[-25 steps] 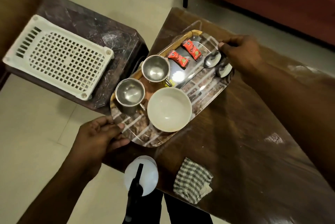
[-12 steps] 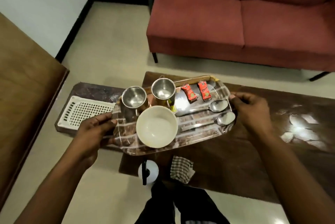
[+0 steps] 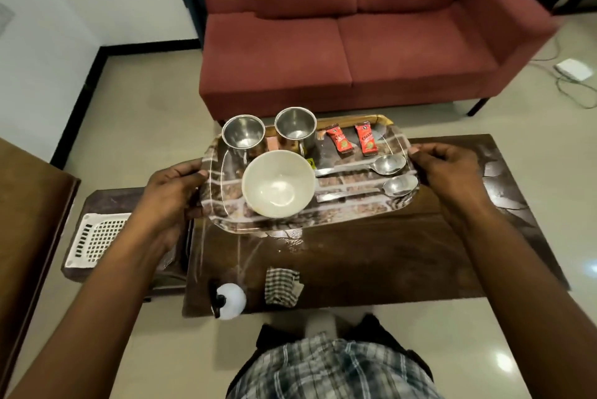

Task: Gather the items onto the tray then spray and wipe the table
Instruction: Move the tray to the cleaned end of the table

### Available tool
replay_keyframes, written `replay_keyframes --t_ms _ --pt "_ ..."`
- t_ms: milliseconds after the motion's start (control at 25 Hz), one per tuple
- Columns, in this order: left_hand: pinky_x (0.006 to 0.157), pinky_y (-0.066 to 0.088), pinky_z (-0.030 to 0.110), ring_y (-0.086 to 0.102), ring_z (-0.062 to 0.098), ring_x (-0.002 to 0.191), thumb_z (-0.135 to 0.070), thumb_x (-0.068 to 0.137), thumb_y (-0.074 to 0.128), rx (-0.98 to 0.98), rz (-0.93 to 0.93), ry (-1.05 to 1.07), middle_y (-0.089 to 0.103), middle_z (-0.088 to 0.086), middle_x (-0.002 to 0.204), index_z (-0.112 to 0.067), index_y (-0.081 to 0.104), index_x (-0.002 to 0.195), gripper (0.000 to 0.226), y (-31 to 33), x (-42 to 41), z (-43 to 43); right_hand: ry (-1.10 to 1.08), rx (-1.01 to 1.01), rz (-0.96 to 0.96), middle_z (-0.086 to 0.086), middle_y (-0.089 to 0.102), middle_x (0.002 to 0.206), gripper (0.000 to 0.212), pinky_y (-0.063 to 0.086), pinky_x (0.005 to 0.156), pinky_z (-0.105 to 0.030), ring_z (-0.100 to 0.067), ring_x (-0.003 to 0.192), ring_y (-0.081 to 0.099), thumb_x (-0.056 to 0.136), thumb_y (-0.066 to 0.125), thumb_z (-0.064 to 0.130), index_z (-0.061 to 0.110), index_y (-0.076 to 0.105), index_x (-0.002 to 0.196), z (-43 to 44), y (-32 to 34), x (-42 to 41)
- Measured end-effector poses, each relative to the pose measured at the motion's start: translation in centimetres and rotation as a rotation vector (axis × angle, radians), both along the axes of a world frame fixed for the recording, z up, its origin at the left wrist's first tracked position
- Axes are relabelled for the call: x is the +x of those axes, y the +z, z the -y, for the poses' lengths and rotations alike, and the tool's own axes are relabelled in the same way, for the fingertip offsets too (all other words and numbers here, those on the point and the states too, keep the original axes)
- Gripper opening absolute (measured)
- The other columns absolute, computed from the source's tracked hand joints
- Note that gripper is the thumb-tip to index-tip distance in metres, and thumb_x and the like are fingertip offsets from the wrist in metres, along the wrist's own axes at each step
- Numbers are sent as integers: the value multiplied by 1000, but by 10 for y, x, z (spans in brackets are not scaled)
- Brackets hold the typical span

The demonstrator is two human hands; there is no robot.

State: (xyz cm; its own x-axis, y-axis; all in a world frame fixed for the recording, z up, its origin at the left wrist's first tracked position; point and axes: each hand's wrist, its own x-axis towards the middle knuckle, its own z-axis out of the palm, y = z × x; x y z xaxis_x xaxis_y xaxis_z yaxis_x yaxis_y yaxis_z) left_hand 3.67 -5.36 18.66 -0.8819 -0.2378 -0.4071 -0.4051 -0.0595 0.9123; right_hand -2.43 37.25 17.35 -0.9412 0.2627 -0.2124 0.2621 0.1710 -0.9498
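I hold a patterned tray in the air above the dark wooden table. My left hand grips its left edge and my right hand grips its right edge. On the tray stand two steel cups, a white bowl, two red sachets and two spoons. On the table's near edge lie a checked cloth and a white spray bottle.
A red sofa stands behind the table. A lower side table on the left carries a white plastic rack. A brown wooden surface fills the far left. A white device with cables lies on the floor at the right.
The tray has risen off the table and turned level across my view, held in both hands. My view has lifted so the sofa and more floor show.
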Motion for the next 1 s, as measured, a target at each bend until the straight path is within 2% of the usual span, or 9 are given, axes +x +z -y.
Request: replay_keyframes --t_ms 280,400,560,640,720,760,880,920,1000 --pt "51 62 25 78 9 66 -8 106 57 -30 49 45 86 -1 90 -20 84 109 30 -31 -39 -122 30 12 29 2 82 78 15 62 61 -21 -6 68 75 101 72 14 21 78 90 -123 -20 -23" --pt "52 62 27 79 10 69 -8 108 55 -56 85 40 86 0 91 -22 83 111 32 -47 -56 -161 32 38 75 -1 81 84 15 64 69 -28 -13 75 76 103 70 14 22 76 93 -161 -32 -36" --pt "60 65 35 77 24 84 -10 109 53 -71 142 5 84 9 106 -18 79 127 32 -71 -76 -198 8 34 136 -6 80 93 15 64 68 -24 -17 79 75 103 70 13 23 76 94 -193 -57 -49" --pt "56 64 34 77 23 78 -9 109 54 -80 167 0 83 12 103 -17 80 124 31 -86 -88 -207 -6 55 165 -9 79 95 10 64 66 -22 -17 78 73 103 69 12 18 75 99 -200 -73 -56" --pt "54 63 32 78 16 68 -8 109 55 -86 199 -15 84 7 95 -18 81 120 30 -101 -99 -212 -31 87 197 -13 78 97 8 65 74 -29 -20 80 74 103 69 11 10 75 108 -204 -91 -64" --pt "54 63 32 78 13 66 -8 110 55 -85 211 -29 84 5 93 -19 81 120 30 -109 -104 -213 -36 110 204 -14 78 96 11 64 75 -31 -19 79 75 103 69 12 7 76 111 -205 -100 -70" --pt "57 65 34 79 11 68 -9 111 55 -108 251 -87 83 5 96 -22 79 121 29 -138 -118 -214 -7 199 240 -3 76 86 15 57 59 -15 3 61 72 103 70 13 4 77 112 -209 -136 -85" --pt "58 65 35 79 12 67 -8 111 55 -118 268 -89 83 5 96 -24 78 119 29 -149 -122 -216 2 218 265 -3 76 85 16 58 59 -15 4 61 72 103 70 14 4 77 112 -210 -150 -88" --pt "58 67 37 78 12 65 -7 110 55 -128 290 -68 82 3 93 -28 79 109 32 -172 -126 -220 -4 238 325 -9 80 92 17 66 79 -34 -11 77 77 102 71 17 5 79 111 -212 -179 -94"
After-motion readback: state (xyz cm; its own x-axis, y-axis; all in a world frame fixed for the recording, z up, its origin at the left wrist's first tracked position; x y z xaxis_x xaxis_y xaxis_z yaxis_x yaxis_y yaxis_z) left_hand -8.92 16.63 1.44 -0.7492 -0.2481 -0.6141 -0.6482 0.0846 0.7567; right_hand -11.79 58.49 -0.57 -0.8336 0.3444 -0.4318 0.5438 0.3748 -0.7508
